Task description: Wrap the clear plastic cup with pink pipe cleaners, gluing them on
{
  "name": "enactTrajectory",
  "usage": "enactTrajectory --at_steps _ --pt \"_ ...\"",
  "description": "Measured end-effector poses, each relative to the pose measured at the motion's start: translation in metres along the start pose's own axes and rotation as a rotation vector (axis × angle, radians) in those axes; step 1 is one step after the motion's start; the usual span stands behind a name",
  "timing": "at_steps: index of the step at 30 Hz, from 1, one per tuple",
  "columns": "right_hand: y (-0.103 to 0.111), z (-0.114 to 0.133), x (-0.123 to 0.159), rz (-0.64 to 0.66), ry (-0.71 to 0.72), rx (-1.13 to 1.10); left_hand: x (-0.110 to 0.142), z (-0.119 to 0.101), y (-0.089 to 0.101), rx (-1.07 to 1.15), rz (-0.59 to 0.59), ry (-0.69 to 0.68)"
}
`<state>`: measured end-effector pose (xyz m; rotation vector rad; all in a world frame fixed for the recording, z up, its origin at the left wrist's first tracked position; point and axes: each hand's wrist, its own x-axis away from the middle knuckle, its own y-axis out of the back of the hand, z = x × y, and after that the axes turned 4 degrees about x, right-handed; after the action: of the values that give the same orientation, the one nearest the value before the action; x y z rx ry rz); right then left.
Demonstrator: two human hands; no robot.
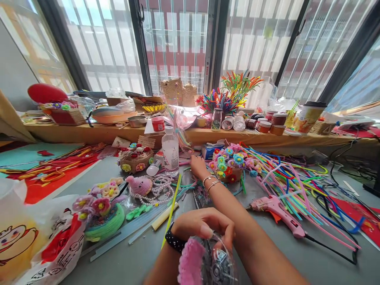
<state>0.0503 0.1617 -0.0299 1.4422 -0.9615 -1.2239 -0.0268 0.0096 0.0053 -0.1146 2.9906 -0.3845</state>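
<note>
My left hand, with a black dotted band at the wrist, curls its fingers round the rim of a clear plastic container at the bottom centre. Along the container's left side runs a fluffy pink strip. Reaching far across the table, my right hand has its fingers bent down among thin coloured pipe cleaners, left of a basket of fuzzy flowers. Its fingertips are small and partly hidden, so what they pinch cannot be made out. Left of that hand stands a clear bottle.
A pink glue gun with a black cord lies right of my right forearm. Behind it spreads a pile of pipe cleaners. To the left are glue sticks, pearl beads, a green flower cake and a plastic bag.
</note>
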Motion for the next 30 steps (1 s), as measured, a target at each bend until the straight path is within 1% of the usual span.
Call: enactTrajectory --at_steps 2,6,10,13,16,19,21,26,30 --pt "-0.002 0.0 -0.003 -0.01 0.005 0.03 -0.001 0.0 0.001 0.0 0.028 0.004" --pt "-0.003 0.0 -0.003 -0.013 0.047 0.07 -0.002 0.003 0.003 0.004 0.018 0.017" --pt "0.003 -0.001 -0.003 -0.008 0.07 0.074 -0.001 0.006 0.004 0.01 0.002 0.046" --pt "0.013 0.001 -0.004 -0.001 0.025 0.057 0.0 0.005 0.003 0.015 -0.025 0.029" --pt "0.026 0.004 -0.007 -0.002 -0.051 0.035 0.002 0.004 0.003 0.019 -0.06 -0.008" --pt "0.044 0.005 -0.011 -0.02 -0.122 0.019 0.004 0.004 0.003 0.037 -0.086 -0.068" --pt "0.059 0.003 -0.012 -0.042 -0.136 0.014 0.006 0.003 0.002 0.053 -0.093 -0.095" --pt "0.108 -0.004 -0.005 -0.122 -0.026 0.033 0.007 -0.003 -0.002 0.049 -0.197 -0.078" --pt "0.151 -0.016 0.014 -0.246 0.023 0.079 0.006 -0.007 -0.003 0.045 -0.253 -0.056"
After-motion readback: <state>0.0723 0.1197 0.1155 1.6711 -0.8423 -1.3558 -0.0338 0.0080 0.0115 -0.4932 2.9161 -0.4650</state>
